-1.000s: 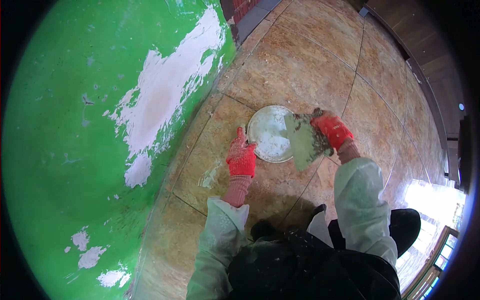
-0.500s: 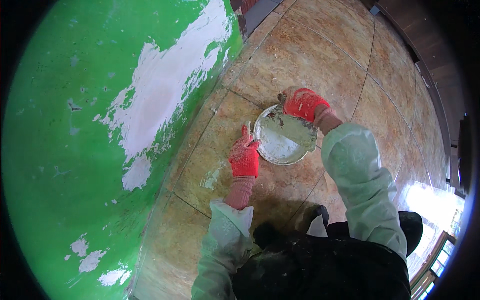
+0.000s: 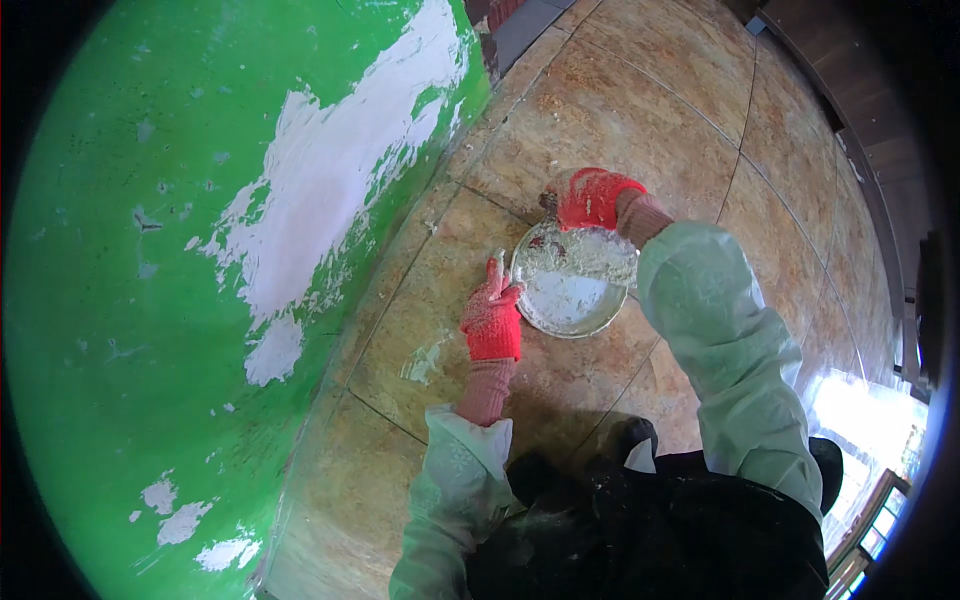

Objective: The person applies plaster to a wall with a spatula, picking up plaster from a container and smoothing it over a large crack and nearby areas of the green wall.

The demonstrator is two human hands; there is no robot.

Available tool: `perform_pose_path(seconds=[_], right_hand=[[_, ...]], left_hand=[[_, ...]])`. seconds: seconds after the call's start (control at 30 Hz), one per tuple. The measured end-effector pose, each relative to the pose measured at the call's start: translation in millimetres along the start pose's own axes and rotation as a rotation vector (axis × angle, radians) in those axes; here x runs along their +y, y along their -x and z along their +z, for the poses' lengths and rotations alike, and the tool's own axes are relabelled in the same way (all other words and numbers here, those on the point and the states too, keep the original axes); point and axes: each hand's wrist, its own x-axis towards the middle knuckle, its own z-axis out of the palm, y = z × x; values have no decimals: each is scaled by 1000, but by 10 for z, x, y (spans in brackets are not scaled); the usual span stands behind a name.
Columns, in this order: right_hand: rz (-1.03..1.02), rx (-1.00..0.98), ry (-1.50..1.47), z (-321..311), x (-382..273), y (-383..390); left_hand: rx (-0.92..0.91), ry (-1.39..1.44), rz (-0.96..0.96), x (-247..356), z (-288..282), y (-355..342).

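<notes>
A: State of the right hand [image 3: 597,197]?
B: Closed on the scraper [image 3: 590,258], at the container's far edge; blade across the container's upper half.
A: Left hand [image 3: 491,318]?
B: At the container's left rim; cannot tell whether it grips.
A: Round container [image 3: 566,334]?
B: On the tiled floor [image 3: 650,130]. Pale smear [image 3: 425,362]: lower left of container. Green wall [image 3: 120,280], white patch [image 3: 320,185]: farther left of container.
</notes>
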Motion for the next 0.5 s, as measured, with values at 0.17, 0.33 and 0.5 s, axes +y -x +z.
perform_pose_path(seconds=[0.17,0.33,0.5], right_hand=[[3,-36,-19,182,-136,-130],[-198,-92,20,107,67,139],[77,-26,-166,-62,17,643]], left_hand=[[16,177,-3,-2,54,14],[9,25,-32,-5,24,62],[93,-368,261,-31,-67,258]])
